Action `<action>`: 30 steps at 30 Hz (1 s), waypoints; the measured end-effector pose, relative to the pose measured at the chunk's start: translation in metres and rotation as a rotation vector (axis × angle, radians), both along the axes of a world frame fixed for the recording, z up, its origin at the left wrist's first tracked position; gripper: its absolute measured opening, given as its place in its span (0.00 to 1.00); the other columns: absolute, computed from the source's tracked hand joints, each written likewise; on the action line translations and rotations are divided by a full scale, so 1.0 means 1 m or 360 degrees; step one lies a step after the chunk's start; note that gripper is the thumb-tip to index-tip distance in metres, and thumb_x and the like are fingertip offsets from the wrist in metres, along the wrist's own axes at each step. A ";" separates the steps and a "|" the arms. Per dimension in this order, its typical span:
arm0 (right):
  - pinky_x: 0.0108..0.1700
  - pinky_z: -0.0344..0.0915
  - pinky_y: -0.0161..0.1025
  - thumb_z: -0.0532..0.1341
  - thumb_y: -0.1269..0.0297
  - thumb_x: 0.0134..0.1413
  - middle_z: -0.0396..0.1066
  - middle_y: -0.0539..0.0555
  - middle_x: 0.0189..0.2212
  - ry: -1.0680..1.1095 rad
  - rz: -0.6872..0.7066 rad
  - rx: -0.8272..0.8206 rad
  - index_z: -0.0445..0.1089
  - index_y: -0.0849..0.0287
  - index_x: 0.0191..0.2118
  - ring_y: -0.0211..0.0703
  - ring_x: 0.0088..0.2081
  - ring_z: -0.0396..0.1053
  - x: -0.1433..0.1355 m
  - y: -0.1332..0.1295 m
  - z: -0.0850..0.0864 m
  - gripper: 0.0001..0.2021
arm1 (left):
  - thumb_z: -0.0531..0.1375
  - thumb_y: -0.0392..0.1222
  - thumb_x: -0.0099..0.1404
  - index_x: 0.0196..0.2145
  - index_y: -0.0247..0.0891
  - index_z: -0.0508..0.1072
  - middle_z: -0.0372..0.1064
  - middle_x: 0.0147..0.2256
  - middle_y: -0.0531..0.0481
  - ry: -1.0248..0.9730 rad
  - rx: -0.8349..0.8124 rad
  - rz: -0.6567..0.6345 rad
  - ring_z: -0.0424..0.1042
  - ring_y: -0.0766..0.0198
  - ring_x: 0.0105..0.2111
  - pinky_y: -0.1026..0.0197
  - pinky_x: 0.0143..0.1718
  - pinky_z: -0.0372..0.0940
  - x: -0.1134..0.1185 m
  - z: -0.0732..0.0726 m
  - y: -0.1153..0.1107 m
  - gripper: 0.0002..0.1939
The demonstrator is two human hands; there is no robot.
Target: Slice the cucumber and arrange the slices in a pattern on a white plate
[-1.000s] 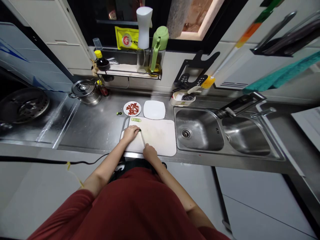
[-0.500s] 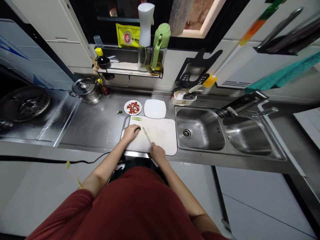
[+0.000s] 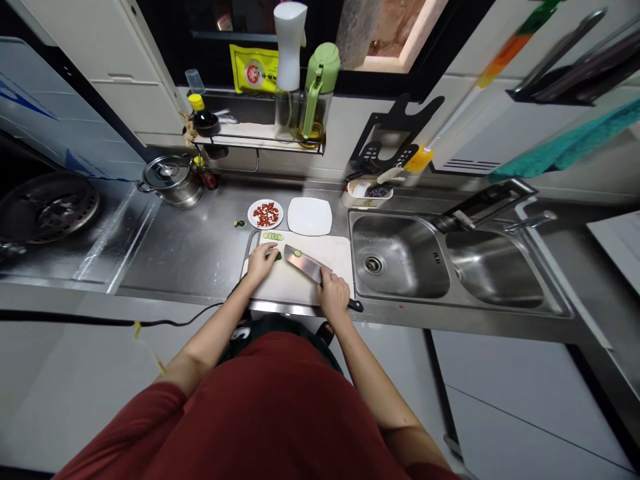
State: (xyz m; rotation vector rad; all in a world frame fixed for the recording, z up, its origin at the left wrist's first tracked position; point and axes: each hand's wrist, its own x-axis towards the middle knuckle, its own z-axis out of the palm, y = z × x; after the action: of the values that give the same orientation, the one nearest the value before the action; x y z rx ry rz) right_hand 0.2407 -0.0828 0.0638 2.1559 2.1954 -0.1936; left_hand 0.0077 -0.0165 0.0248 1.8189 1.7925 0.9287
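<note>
My right hand (image 3: pixel 334 293) is wrapped around the black handle of a kitchen knife (image 3: pixel 313 268). Its broad blade lies tilted over the white cutting board (image 3: pixel 280 287), flat side up, with one cucumber slice (image 3: pixel 297 253) stuck on it. On the board's left part, my left hand (image 3: pixel 261 263) curls over a dark green cucumber (image 3: pixel 279 256); only the cut end shows past the fingers, and the palm hides most of the rest. A short row of pale green cucumber slices (image 3: pixel 273 236) lies along the board's top edge.
Behind the board stand a plate of chopped red pieces (image 3: pixel 266 215) and a white square plate (image 3: pixel 310 217). Cucumber ends (image 3: pixel 239 223) lie left of them. To the right is a double sink (image 3: pixel 400 257); at the left stands a lidded pot (image 3: pixel 173 180). Bottles fill the wall shelf (image 3: pixel 260 141).
My right hand has moved right and turned the knife, so its broad side now faces up with a slice on it. My left hand stays at the cucumber, its fingers slightly shifted.
</note>
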 end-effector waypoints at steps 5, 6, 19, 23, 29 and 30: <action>0.43 0.51 0.42 0.58 0.65 0.58 0.69 0.58 0.40 -0.0008 0.0077 0.0117 0.58 0.56 0.63 0.49 0.42 0.62 0.002 0.000 -0.001 0.27 | 0.58 0.48 0.66 0.48 0.42 0.74 0.71 0.49 0.47 0.0014 0.0095 -0.0185 0.67 0.58 0.52 0.54 0.56 0.61 0.011 0.018 0.001 0.16; 0.43 0.51 0.42 0.57 0.65 0.59 0.68 0.58 0.40 -0.0003 0.0093 0.0118 0.58 0.56 0.63 0.49 0.42 0.61 0.002 0.000 -0.001 0.27 | 0.58 0.49 0.65 0.48 0.42 0.74 0.71 0.49 0.47 0.0043 0.0094 -0.0228 0.67 0.58 0.53 0.54 0.57 0.60 0.013 0.021 0.002 0.16; 0.45 0.50 0.43 0.54 0.65 0.61 0.66 0.61 0.42 0.0035 0.0198 -0.0035 0.55 0.56 0.66 0.50 0.43 0.59 0.008 -0.002 0.000 0.27 | 0.60 0.45 0.62 0.42 0.42 0.77 0.70 0.48 0.48 0.0099 -0.0110 -0.0527 0.65 0.57 0.52 0.54 0.57 0.57 0.018 0.022 0.011 0.12; 0.45 0.50 0.43 0.56 0.64 0.60 0.67 0.60 0.42 0.0020 0.0182 -0.0032 0.56 0.56 0.65 0.50 0.43 0.60 0.011 -0.004 -0.007 0.28 | 0.62 0.43 0.61 0.37 0.40 0.76 0.72 0.42 0.48 0.0059 -0.0110 -0.0500 0.67 0.59 0.47 0.56 0.53 0.61 0.024 0.019 0.010 0.07; 0.44 0.51 0.41 0.58 0.63 0.59 0.69 0.58 0.42 0.0016 0.0081 -0.0078 0.58 0.55 0.63 0.49 0.43 0.62 0.018 -0.006 -0.012 0.27 | 0.61 0.42 0.60 0.34 0.40 0.74 0.72 0.30 0.52 -0.0044 -0.0289 -0.0178 0.69 0.64 0.32 0.61 0.38 0.63 0.025 0.013 0.016 0.05; 0.44 0.51 0.41 0.58 0.63 0.59 0.69 0.58 0.42 0.0017 0.0062 -0.0084 0.59 0.55 0.63 0.49 0.43 0.63 0.020 -0.006 -0.012 0.26 | 0.61 0.42 0.60 0.34 0.39 0.74 0.72 0.30 0.52 -0.0076 -0.0340 -0.0080 0.69 0.65 0.31 0.62 0.36 0.63 0.024 0.011 0.020 0.06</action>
State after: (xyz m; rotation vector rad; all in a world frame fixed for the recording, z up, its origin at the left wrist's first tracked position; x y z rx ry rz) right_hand 0.2603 -0.0889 0.0518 2.0881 2.2099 -0.2587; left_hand 0.0312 0.0035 0.0355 1.6860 1.7365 0.7252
